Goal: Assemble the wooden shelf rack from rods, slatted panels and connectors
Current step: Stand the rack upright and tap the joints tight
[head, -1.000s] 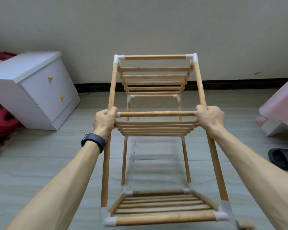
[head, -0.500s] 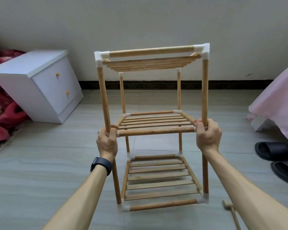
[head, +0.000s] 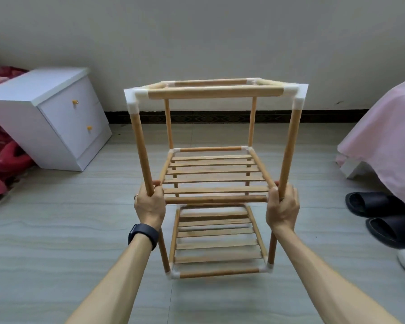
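Head view: both arms reach forward to the wooden rack (head: 214, 93), which is upright in the middle, over the tiled floor (head: 56, 242).
Left hand (head: 150, 208): its fingers are curled round the front left rod (head: 141, 148), beside the middle slatted panel (head: 214, 177).
Right hand (head: 282, 210): its fingers are curled round the front right rod (head: 290, 146), at the same level.
Rack: three tiers, with white connectors (head: 132, 99) at the corners; the bottom panel (head: 216, 233) lies below the hands.
Feet on the floor: cannot tell.
Left wrist: a dark watch (head: 142, 236).
Surroundings: a white cabinet (head: 56, 122) at the left by the wall; black slippers (head: 369, 205) at the right.
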